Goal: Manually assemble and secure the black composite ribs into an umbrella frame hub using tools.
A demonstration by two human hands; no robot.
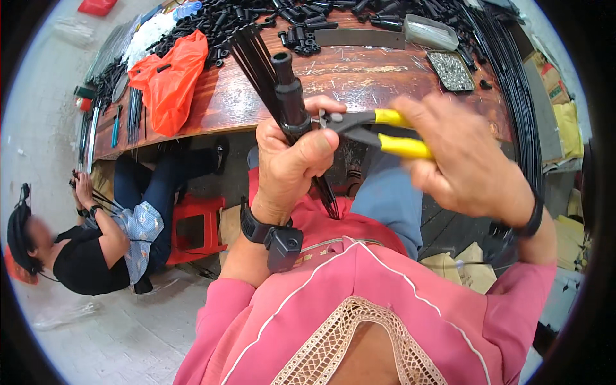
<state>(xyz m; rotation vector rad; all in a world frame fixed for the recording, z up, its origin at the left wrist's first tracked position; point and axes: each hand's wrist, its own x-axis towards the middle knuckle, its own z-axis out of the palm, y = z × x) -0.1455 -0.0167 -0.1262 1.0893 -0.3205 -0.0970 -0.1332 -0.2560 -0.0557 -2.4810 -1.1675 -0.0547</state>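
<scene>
My left hand point(292, 154) is wrapped around a black stepped plastic tube point(292, 99) and a bundle of thin black rods point(255, 67) that look like umbrella ribs. The tube stands nearly upright with its hollow end up; the rods lean to the upper left, and their lower ends come out below my palm. In my right hand point(459, 151), blurred by motion, are pliers point(356, 124) with yellow grips. Their jaws meet the side of the tube, close to my left thumb and fingertips. What exactly the jaws grip is too small to tell.
The red-brown wooden table point(247, 96) carries heaps of black plastic parts point(308, 22), a red plastic bag point(172, 83), a tray of small metal pieces point(451, 70) and a clear box point(430, 32). Long black rods point(513, 90) lie along its right edge. A co-worker point(96, 237) sits at left.
</scene>
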